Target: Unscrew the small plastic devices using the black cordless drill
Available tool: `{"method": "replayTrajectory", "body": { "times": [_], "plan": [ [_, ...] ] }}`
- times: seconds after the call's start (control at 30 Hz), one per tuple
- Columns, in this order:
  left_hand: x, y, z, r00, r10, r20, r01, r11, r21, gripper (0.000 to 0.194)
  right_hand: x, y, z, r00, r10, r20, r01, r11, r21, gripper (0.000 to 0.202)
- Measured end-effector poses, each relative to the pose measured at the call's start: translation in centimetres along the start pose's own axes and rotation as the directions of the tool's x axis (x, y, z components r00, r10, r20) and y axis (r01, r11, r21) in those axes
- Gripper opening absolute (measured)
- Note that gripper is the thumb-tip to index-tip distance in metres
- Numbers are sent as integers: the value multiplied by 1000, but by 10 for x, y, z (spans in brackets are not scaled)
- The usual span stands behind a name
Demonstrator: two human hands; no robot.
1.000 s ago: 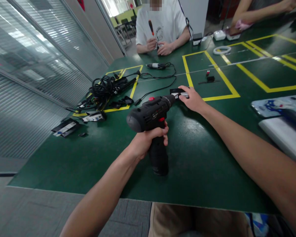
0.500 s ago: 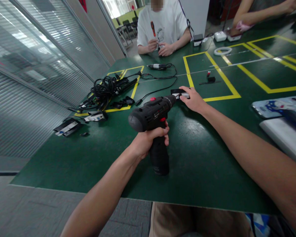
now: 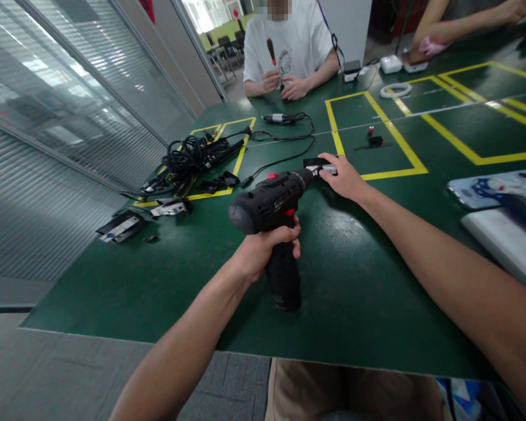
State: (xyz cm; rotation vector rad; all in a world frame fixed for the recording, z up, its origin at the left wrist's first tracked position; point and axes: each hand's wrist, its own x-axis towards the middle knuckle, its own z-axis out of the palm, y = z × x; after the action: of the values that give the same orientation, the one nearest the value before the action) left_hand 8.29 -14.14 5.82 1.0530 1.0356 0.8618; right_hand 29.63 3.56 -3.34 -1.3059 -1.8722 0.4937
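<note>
My left hand [image 3: 269, 248] is wrapped around the grip of a black cordless drill [image 3: 272, 202] with red buttons. Its chuck points away from me, and the tip reaches a small black-and-white part [image 3: 319, 166] on the table. My right hand [image 3: 344, 178] is closed on that part's right end, with fingers over its top and side. What kind of part it is, I cannot make out. Drill and fingers partly cover it, and whether the bit touches it is hard to see.
On the green table [image 3: 193, 280], a tangle of black cables [image 3: 193, 155] lies left, near black-and-white pieces [image 3: 123, 226]. A pen-like corded tool [image 3: 280, 118] lies beyond. A phone [image 3: 486, 190] is at right. Across sits a person [image 3: 289, 47] holding a screwdriver [image 3: 271, 51].
Almost nothing differs: both hands, the drill and the held part stay in place. The screwdriver in the person's hand across the table looks slightly turned.
</note>
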Motion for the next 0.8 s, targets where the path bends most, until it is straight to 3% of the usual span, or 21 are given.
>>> {"method": "replayTrajectory", "body": {
  "times": [0.8],
  "plan": [
    [-1,1,2,1000,-8,-11,8,1000,-11,26,-1,1,-1,1000,-4,3,4,1000,-10,52]
  ]
}}
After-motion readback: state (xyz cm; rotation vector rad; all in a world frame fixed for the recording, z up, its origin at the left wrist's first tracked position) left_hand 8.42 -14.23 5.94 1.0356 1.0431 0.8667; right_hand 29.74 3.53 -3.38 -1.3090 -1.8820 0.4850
